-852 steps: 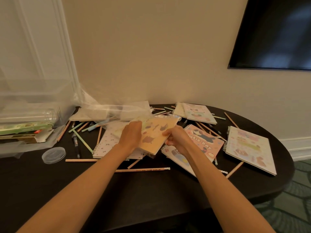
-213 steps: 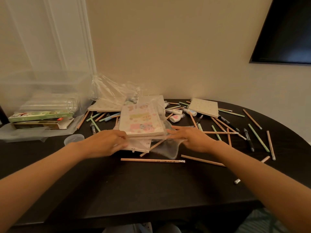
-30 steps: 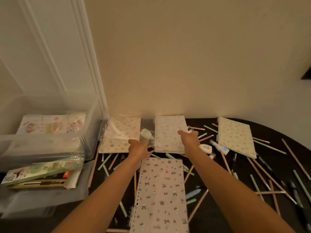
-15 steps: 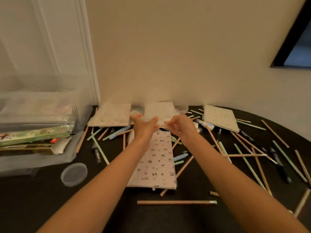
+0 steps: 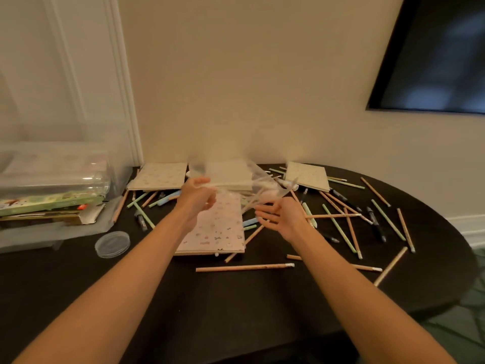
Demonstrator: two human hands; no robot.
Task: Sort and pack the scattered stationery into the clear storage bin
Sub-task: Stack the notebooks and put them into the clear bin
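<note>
My left hand (image 5: 198, 197) pinches a crumpled clear plastic wrapper (image 5: 262, 190), blurred and lifted above the table's back middle. My right hand (image 5: 284, 215) hovers just right of it with fingers loosely spread, holding nothing. Under my hands lies a patterned notebook (image 5: 217, 229). Three more notebooks lie along the wall: a back-left notebook (image 5: 160, 176), a middle notebook (image 5: 231, 176) partly behind the wrapper, and a back-right notebook (image 5: 308, 176). The clear storage bin (image 5: 65, 156) stands at the left with pale notebooks inside. Several pencils and pens (image 5: 341, 219) lie scattered to the right.
A clear jar (image 5: 99, 181) and a green box (image 5: 52, 202) lie by the bin's front. A round clear lid (image 5: 112, 244) sits on the dark round table (image 5: 236, 311). One long pencil (image 5: 245, 267) lies in front. A dark screen (image 5: 433, 53) hangs on the wall.
My hands have drawn apart and toward me. The left one keeps hold of the clear wrapper, while the right one has opened beside it. The view has tilted up slightly.
</note>
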